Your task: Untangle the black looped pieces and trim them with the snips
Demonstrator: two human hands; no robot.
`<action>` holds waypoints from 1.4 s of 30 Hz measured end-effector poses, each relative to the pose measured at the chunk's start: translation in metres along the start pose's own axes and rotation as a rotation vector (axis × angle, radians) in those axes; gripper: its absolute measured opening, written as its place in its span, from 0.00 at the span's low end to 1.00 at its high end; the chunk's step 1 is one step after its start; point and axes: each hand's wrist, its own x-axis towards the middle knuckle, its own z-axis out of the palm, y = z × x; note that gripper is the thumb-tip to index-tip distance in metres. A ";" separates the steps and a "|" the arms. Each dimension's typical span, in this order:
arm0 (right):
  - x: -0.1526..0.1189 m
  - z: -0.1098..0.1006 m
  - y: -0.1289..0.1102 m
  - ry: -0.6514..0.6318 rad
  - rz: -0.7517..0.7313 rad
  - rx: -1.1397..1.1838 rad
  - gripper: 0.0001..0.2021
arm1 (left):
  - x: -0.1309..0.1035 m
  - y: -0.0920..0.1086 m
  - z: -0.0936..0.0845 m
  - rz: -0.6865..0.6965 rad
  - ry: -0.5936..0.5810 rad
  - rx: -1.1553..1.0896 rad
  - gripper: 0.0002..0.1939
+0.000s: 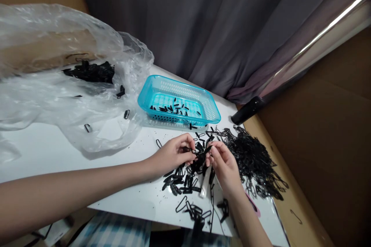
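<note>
My left hand is pinched closed on a small black loop-shaped piece over the middle of the table. Just to its right, my right hand also pinches a thin black piece. The two sets of fingertips are close together, and I cannot tell whether the pieces are joined. Below and between the hands lies a loose pile of black pieces, some narrow and solid, some open loops. A white strip sticks out beside my right wrist.
A blue perforated basket holding several small black pieces stands behind my hands. At right lies a tangled heap of black loops. A clear plastic bag with more black pieces covers the left. A grey curtain hangs behind the white table.
</note>
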 end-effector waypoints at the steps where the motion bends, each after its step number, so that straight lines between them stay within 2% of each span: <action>1: 0.001 -0.002 0.000 0.034 0.000 0.020 0.13 | 0.000 -0.001 0.000 0.002 0.001 0.023 0.07; 5: 0.004 -0.007 -0.001 0.123 -0.001 0.071 0.15 | -0.001 -0.002 -0.001 0.022 0.013 0.152 0.07; 11: 0.002 -0.004 -0.001 0.073 0.064 0.089 0.12 | 0.000 0.000 -0.005 0.193 0.119 0.451 0.02; 14: 0.002 -0.005 -0.002 0.067 0.088 0.101 0.12 | 0.001 -0.002 -0.009 0.121 0.189 0.434 0.09; 17: 0.003 -0.007 -0.003 0.073 0.107 0.112 0.13 | 0.001 -0.005 -0.011 0.063 0.184 0.476 0.15; 20: 0.004 -0.007 -0.004 0.076 0.124 0.116 0.14 | 0.002 -0.006 -0.012 0.202 0.181 0.697 0.08; 23: 0.004 -0.005 -0.004 0.065 0.131 0.104 0.14 | 0.001 -0.006 -0.011 0.297 0.188 0.824 0.07; 27: 0.001 -0.003 -0.001 0.015 0.122 0.041 0.11 | -0.002 -0.005 -0.008 0.329 0.147 0.795 0.06; 32: -0.001 -0.002 0.000 -0.063 0.112 -0.036 0.08 | -0.002 -0.004 -0.008 0.348 0.043 0.717 0.11; 36: -0.001 -0.002 -0.002 -0.101 0.115 -0.023 0.07 | 0.000 -0.003 -0.010 0.360 0.042 0.659 0.08; 42: -0.002 -0.004 -0.004 -0.177 0.148 0.089 0.07 | -0.001 0.001 -0.006 0.214 -0.013 0.376 0.06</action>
